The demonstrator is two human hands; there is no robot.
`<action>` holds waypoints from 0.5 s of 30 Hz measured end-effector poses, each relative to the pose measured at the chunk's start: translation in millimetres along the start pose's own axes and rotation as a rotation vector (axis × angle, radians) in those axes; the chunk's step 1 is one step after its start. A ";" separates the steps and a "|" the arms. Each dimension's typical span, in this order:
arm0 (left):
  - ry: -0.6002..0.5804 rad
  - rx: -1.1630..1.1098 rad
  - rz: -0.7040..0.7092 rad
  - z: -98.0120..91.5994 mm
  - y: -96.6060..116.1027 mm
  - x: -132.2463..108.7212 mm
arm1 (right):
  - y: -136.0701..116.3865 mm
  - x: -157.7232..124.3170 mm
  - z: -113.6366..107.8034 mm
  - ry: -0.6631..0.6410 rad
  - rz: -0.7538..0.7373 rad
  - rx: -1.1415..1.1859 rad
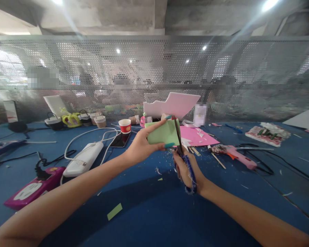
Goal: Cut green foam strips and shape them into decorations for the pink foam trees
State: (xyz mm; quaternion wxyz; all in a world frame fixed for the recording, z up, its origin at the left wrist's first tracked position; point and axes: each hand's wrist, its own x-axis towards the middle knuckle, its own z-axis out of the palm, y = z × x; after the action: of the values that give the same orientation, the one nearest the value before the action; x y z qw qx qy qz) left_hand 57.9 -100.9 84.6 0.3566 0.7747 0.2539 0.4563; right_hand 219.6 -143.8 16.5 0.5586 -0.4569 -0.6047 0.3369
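Note:
My left hand (141, 142) is closed around light green paper (159, 133), which has a cup-like shape and is held above the table. A bit of red shows at its upper right edge; whether a cup is inside I cannot tell. In my right hand (186, 168) are scissors (191, 173) with blue-wrapped handles. Their dark blades stand upright against the right edge of the green paper. On the blue table below lies a small green paper strip (114, 211).
Pink sheets (195, 136) lie behind my hands. To the right are a pink glue gun (238, 156) and a foam piece (267, 133). Leftward are a red-and-white paper cup (125, 126), a phone (120, 140), a white power bank (83, 160) and a magenta power strip (34, 188).

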 end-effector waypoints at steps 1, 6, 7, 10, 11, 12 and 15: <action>0.005 -0.003 -0.007 0.4 0.2 -0.1 | -1.1 -0.3 0.4 -0.003 0.007 0.005; 0.024 -0.010 -0.038 1.8 1.7 -0.3 | -2.9 -1.7 1.8 -0.015 0.032 -0.020; 0.029 -0.014 -0.043 2.2 1.6 -0.4 | -3.1 -1.9 2.1 -0.012 0.047 -0.015; 0.025 -0.031 -0.050 3.6 -0.2 -1.3 | -3.9 -2.6 3.3 0.016 0.074 0.000; 0.015 -0.031 -0.048 4.0 -1.2 -1.7 | -4.1 -2.7 3.6 0.021 0.073 0.003; 0.006 -0.027 -0.045 4.3 -2.2 -1.9 | -4.2 -2.6 3.7 0.019 0.068 0.005; 0.004 0.027 -0.012 2.2 -5.8 -0.6 | -3.7 0.3 1.5 0.016 0.049 -0.017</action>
State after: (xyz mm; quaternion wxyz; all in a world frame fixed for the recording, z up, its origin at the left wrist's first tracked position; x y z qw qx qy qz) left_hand 59.2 -98.4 79.1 0.3484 0.7770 0.2652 0.4524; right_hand 217.5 -144.7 19.8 0.5512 -0.4789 -0.5917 0.3415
